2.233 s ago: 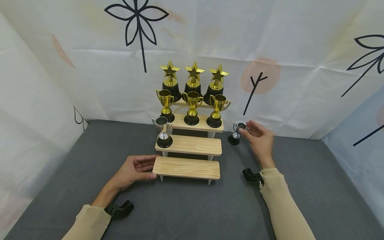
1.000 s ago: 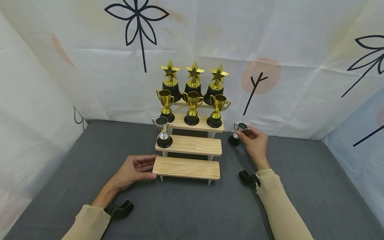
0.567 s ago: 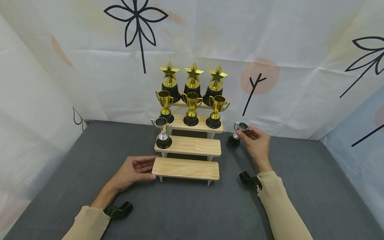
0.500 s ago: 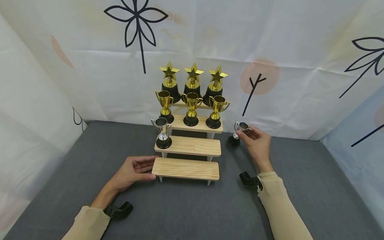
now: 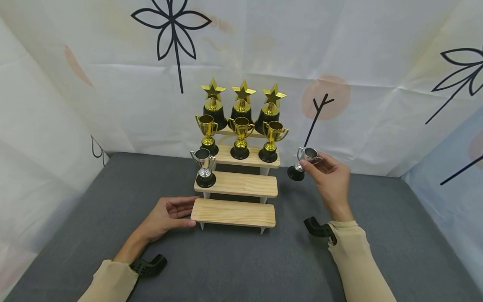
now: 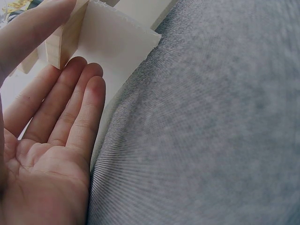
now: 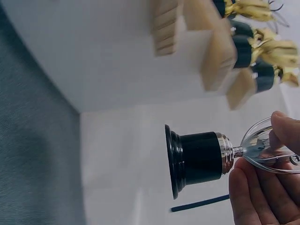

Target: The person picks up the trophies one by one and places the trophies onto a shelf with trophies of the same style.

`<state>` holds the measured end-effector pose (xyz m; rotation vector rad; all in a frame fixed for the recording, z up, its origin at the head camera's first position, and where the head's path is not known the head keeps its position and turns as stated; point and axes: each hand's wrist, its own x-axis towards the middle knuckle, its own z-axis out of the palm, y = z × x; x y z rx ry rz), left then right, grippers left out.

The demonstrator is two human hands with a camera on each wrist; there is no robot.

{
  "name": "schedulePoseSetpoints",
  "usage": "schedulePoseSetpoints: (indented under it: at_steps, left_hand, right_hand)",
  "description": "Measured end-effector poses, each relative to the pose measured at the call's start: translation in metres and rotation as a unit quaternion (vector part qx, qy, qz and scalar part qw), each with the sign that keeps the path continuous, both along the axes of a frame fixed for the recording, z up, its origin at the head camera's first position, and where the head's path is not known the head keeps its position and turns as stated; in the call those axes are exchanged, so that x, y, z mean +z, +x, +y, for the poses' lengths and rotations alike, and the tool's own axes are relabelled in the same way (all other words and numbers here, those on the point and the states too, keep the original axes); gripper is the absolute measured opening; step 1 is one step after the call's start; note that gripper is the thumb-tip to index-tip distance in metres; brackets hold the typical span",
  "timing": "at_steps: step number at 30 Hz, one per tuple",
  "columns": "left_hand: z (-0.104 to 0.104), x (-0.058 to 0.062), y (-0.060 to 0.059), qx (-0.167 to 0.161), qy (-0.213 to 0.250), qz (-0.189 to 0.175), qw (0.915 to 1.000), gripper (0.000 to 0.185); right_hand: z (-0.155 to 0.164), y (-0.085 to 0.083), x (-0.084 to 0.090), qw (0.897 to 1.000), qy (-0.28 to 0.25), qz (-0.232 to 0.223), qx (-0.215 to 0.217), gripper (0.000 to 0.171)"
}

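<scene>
My right hand point(image 5: 331, 178) pinches a small silver trophy cup point(image 5: 310, 154) by its bowl, right of the stand. The trophy tilts, and its black base point(image 7: 199, 157) hangs over the table in the right wrist view. My left hand point(image 5: 166, 217) touches the left end of the display stand's lowest wooden step point(image 5: 234, 212). Its fingers point(image 6: 84, 117) lie nearly straight beside the white side panel point(image 6: 112, 47), with the thumb at the step's edge. A second silver trophy cup point(image 5: 205, 165) stands at the left of the second step point(image 5: 245, 183).
Three gold trophy cups point(image 5: 240, 136) stand on the third step, and three gold star trophies point(image 5: 242, 98) on the top one. A dark grey table point(image 5: 241, 264) lies under the stand. Behind it hangs a white patterned cloth point(image 5: 113, 105).
My right hand has closed its fingers on the silver trophy cup, then raised it slightly and tilted it to the right. The left hand stays at the stand.
</scene>
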<state>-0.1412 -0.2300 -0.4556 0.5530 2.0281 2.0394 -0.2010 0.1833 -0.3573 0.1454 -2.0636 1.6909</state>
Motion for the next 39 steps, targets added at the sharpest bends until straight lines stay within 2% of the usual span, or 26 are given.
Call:
schedulePoseSetpoints:
  at_steps: [20,30,39]
  left_hand:
    - [-0.001,-0.001,-0.001,-0.003,0.003,-0.003,1.0,0.069]
    - [0.0,-0.001,0.0,0.002,0.005,0.002,1.0,0.069]
    - [0.0,-0.001,0.0,-0.004,0.007,0.002,1.0,0.069]
  right_hand:
    - [-0.012,0.034,0.04,0.996,-0.027,0.06,0.054,0.032]
    - [-0.017,0.042,0.048,0.991,-0.065,0.083,0.088,0.032]
    - [-0.027,0.048,0.049,0.989,-0.051,0.089,0.109,0.032]
